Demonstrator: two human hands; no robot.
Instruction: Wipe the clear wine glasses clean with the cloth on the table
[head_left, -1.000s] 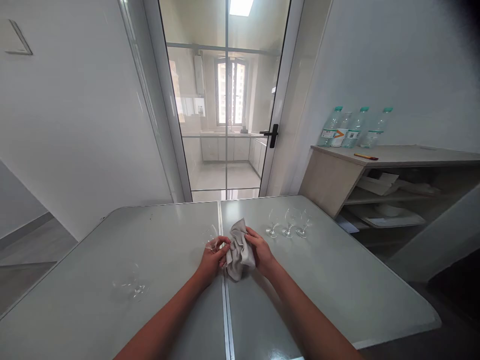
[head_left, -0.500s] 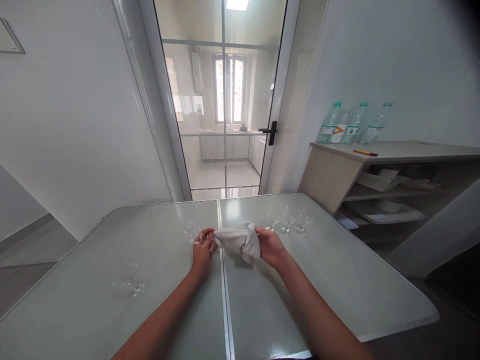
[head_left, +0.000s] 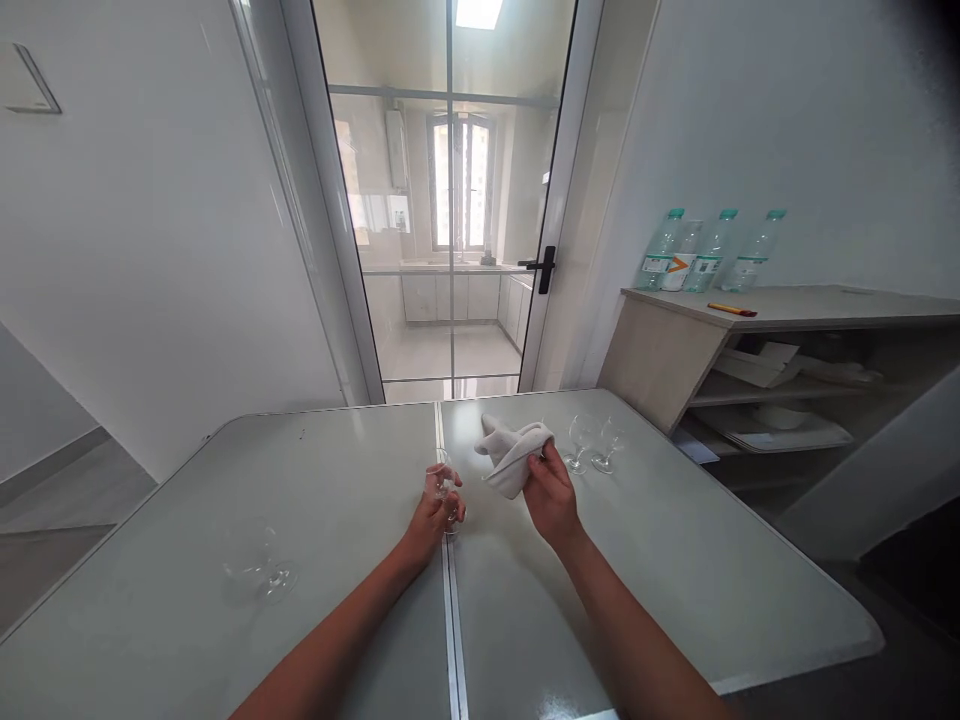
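My left hand (head_left: 429, 518) is wrapped round a clear stemmed glass (head_left: 441, 482), above the table's centre seam. To its right, my right hand (head_left: 553, 502) grips a bunched white cloth (head_left: 513, 462), held up off the tabletop and apart from the glass. Just beyond the right hand stand two more stemmed glasses (head_left: 580, 445); another near them is mostly hidden by the cloth and fingers. A further clear glass (head_left: 277, 578) is on the left part of the table, its outline faint.
The grey-green table (head_left: 360, 640) has a metal seam down its middle. On the right, a wooden shelf unit (head_left: 660, 350) holds several plastic bottles (head_left: 709, 255), with a yellow-and-red stick-like item (head_left: 731, 310) on top. A glass door (head_left: 450, 330) stands behind the table.
The cloth was stretched between both hands; now only my right hand has it, slightly higher and turned. My left hand has moved right with the glass, which is now less tilted.
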